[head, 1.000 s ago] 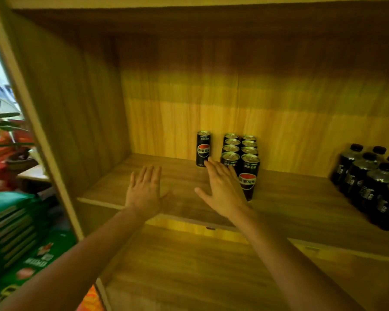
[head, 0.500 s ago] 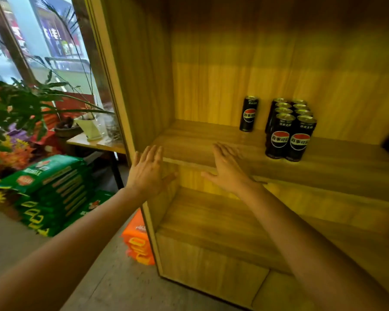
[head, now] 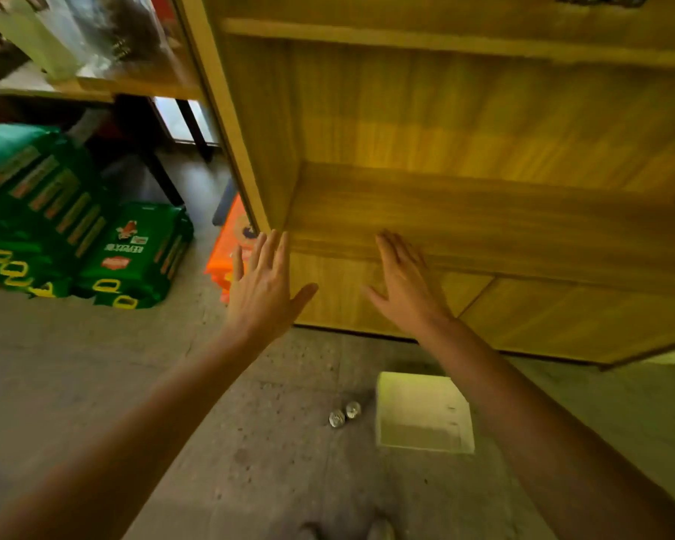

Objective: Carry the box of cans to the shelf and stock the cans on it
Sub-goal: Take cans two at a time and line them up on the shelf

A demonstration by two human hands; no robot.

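Left hand (head: 264,286) and right hand (head: 404,284) at frame centre, both empty, palms down, fingers spread flat, before the wooden shelf (head: 464,212) filling the upper right. Box (head: 423,413) on the floor at lower centre, open, pale inside. Two cans (head: 344,414) upright just left of it. Green packs (head: 75,228) stacked at left.

On the floor (head: 94,383) stand a box (head: 423,413), two cans (head: 344,414) just beside it, and the shelf (head: 484,212).
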